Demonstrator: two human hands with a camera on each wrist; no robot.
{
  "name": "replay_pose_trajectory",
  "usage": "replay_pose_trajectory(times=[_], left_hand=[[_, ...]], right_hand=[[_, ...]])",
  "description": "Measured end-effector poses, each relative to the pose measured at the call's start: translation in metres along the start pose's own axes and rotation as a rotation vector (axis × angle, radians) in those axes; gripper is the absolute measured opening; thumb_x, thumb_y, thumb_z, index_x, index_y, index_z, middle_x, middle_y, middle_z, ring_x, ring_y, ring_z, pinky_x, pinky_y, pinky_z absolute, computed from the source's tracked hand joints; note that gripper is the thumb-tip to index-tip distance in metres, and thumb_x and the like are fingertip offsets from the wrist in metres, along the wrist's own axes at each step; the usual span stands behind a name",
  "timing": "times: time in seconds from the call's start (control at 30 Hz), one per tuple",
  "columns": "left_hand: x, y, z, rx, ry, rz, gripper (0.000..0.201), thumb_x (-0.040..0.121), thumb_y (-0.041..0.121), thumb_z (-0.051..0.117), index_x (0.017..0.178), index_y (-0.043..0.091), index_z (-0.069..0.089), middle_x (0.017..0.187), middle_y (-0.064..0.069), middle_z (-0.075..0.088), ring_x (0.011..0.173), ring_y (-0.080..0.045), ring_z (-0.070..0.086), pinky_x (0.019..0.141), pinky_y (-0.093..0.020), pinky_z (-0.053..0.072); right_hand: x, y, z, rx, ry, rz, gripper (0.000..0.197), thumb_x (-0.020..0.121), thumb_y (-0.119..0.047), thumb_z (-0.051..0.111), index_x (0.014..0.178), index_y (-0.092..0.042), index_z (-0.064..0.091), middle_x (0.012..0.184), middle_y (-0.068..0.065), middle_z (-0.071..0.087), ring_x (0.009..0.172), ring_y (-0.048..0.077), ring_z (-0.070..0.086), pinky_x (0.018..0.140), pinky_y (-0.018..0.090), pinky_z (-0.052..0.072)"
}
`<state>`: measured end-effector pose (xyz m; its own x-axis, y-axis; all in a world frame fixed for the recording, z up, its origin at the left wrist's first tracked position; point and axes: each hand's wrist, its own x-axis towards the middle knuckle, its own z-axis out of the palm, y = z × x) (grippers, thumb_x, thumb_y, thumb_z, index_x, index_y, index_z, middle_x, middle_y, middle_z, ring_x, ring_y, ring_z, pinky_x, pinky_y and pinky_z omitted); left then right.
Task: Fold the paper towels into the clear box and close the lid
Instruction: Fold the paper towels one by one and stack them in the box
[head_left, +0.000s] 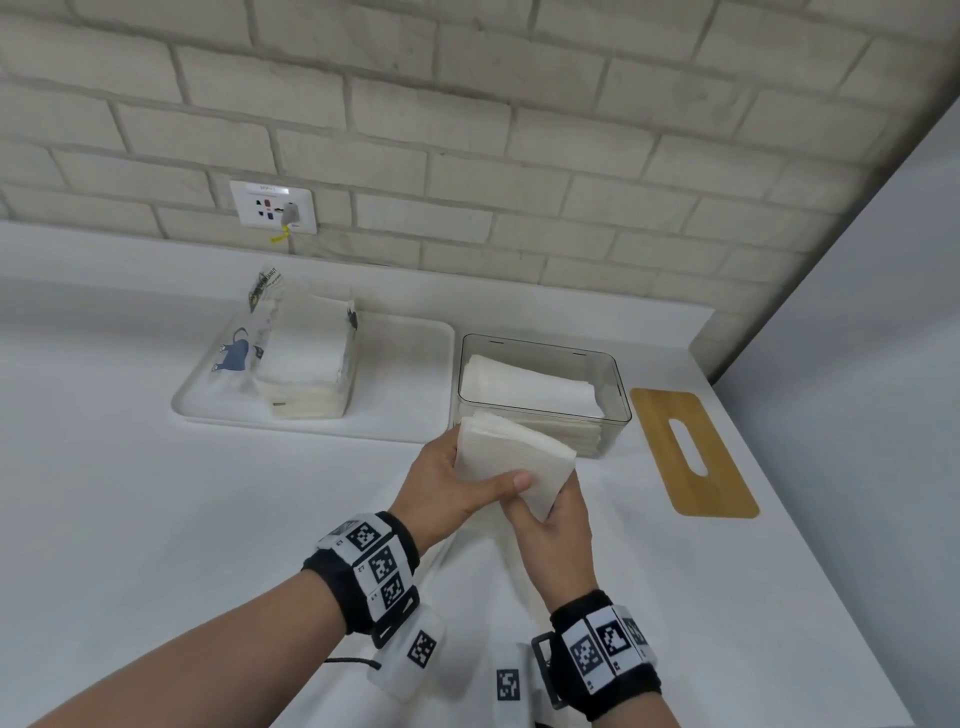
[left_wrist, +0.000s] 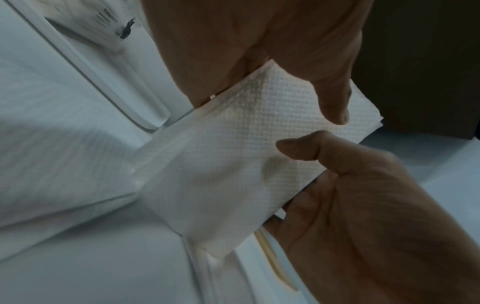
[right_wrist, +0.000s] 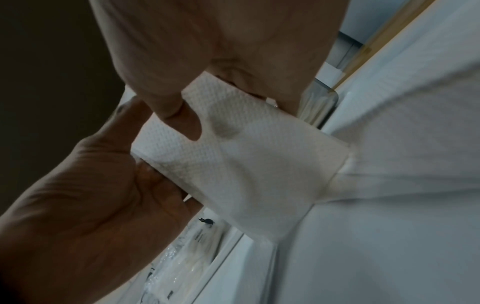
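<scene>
Both hands hold a folded white paper towel (head_left: 511, 460) just in front of the clear box (head_left: 621, 410). My left hand (head_left: 452, 486) grips its left side, thumb laid across the top. My right hand (head_left: 553, 525) pinches the lower right corner. The left wrist view shows the embossed towel (left_wrist: 233, 160) between the left hand (left_wrist: 259, 51) and the right hand (left_wrist: 363, 205). In the right wrist view the towel (right_wrist: 246, 156) sits between the right hand (right_wrist: 221, 41) and the left hand (right_wrist: 91, 195). The lidless box holds stacked folded towels (head_left: 524, 387). The wooden slotted lid (head_left: 727, 483) lies flat to its right.
A white tray (head_left: 405, 374) at back left carries an opened pack of paper towels (head_left: 306, 364). More white towel sheet (head_left: 467, 587) trails from the hands onto the counter. A brick wall with a socket (head_left: 272, 205) stands behind; a grey wall closes the right side.
</scene>
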<state>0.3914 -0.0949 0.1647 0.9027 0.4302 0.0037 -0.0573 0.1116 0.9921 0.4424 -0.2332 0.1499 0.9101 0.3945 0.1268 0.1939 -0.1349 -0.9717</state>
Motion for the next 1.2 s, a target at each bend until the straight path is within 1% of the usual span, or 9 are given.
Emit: replay_pose_trajectory(times=[0.07, 0.2, 0.37, 0.53, 0.7, 0.83, 1.0, 1.1, 1.2], left_hand=[[-0.002, -0.002, 0.0, -0.005, -0.001, 0.008, 0.044, 0.076, 0.015, 0.09, 0.116, 0.015, 0.071, 0.109, 0.001, 0.079, 0.105, -0.016, 0.074, 0.085, -0.026, 0.059], [-0.004, 0.0, 0.002, 0.011, 0.029, 0.055, 0.04, 0.079, 0.018, 0.089, 0.114, 0.021, 0.07, 0.107, 0.003, 0.078, 0.103, -0.014, 0.073, 0.089, -0.03, 0.061], [-0.004, -0.005, 0.003, 0.112, -0.071, 0.023, 0.048, 0.089, 0.031, 0.081, 0.132, 0.036, 0.06, 0.122, 0.017, 0.072, 0.115, -0.001, 0.067, 0.101, -0.03, 0.055], [-0.003, -0.003, 0.003, 0.047, -0.012, 0.071, 0.034, 0.091, 0.024, 0.078, 0.123, 0.026, 0.067, 0.117, 0.011, 0.076, 0.111, -0.007, 0.071, 0.093, -0.024, 0.056], [-0.002, -0.018, 0.0, 0.079, -0.018, -0.023, 0.031, 0.091, 0.025, 0.078, 0.121, 0.024, 0.071, 0.111, 0.012, 0.078, 0.106, -0.006, 0.073, 0.086, -0.02, 0.055], [0.003, -0.016, -0.005, 0.087, 0.02, 0.027, 0.031, 0.091, 0.025, 0.078, 0.121, 0.021, 0.071, 0.113, 0.009, 0.078, 0.106, -0.005, 0.072, 0.091, -0.021, 0.057], [0.003, -0.027, -0.011, 0.174, -0.06, -0.081, 0.025, 0.096, 0.03, 0.072, 0.119, 0.022, 0.072, 0.109, 0.012, 0.079, 0.102, -0.004, 0.074, 0.082, -0.015, 0.055], [0.004, -0.024, -0.011, 0.205, -0.083, -0.069, 0.02, 0.098, 0.029, 0.069, 0.116, 0.021, 0.074, 0.107, 0.013, 0.079, 0.099, -0.001, 0.073, 0.08, -0.011, 0.053], [0.006, -0.028, -0.015, 0.274, -0.125, -0.092, 0.023, 0.096, 0.041, 0.071, 0.112, 0.025, 0.075, 0.107, 0.012, 0.079, 0.1, -0.003, 0.074, 0.088, -0.023, 0.058]], right_hand=[[-0.001, 0.001, 0.001, 0.007, 0.006, -0.01, 0.033, 0.095, -0.017, 0.069, 0.121, -0.035, 0.059, 0.108, -0.032, 0.067, 0.104, -0.011, 0.063, 0.08, 0.004, 0.046], [-0.001, -0.002, 0.0, 0.056, 0.034, -0.072, 0.033, 0.094, -0.012, 0.069, 0.124, -0.023, 0.06, 0.11, -0.03, 0.067, 0.104, -0.01, 0.063, 0.081, 0.005, 0.046], [-0.002, 0.002, 0.003, 0.015, -0.021, -0.017, 0.039, 0.095, -0.019, 0.069, 0.129, -0.034, 0.055, 0.113, -0.032, 0.065, 0.108, -0.008, 0.062, 0.08, 0.005, 0.047], [0.001, 0.004, 0.001, 0.062, 0.05, -0.046, 0.04, 0.093, -0.019, 0.072, 0.128, -0.03, 0.056, 0.114, -0.027, 0.067, 0.108, -0.007, 0.063, 0.085, 0.008, 0.047], [0.0, 0.014, 0.009, -0.003, 0.005, 0.032, 0.034, 0.095, -0.025, 0.07, 0.127, -0.028, 0.061, 0.113, -0.017, 0.071, 0.106, -0.004, 0.066, 0.091, 0.025, 0.055], [0.004, 0.009, 0.006, 0.048, 0.03, 0.014, 0.03, 0.095, -0.02, 0.07, 0.122, -0.031, 0.064, 0.111, -0.023, 0.071, 0.106, -0.007, 0.065, 0.085, 0.01, 0.049], [0.006, 0.025, 0.005, -0.007, -0.011, 0.114, 0.037, 0.092, -0.009, 0.068, 0.122, -0.031, 0.063, 0.108, -0.018, 0.072, 0.105, 0.001, 0.067, 0.081, 0.014, 0.051], [0.007, 0.022, 0.003, 0.018, 0.013, 0.083, 0.036, 0.092, -0.01, 0.069, 0.123, -0.029, 0.063, 0.11, -0.019, 0.072, 0.104, -0.005, 0.066, 0.082, 0.01, 0.049], [0.009, 0.021, 0.0, 0.036, 0.032, 0.092, 0.038, 0.092, -0.01, 0.07, 0.123, -0.03, 0.061, 0.109, -0.019, 0.071, 0.103, -0.005, 0.065, 0.081, 0.01, 0.05]])
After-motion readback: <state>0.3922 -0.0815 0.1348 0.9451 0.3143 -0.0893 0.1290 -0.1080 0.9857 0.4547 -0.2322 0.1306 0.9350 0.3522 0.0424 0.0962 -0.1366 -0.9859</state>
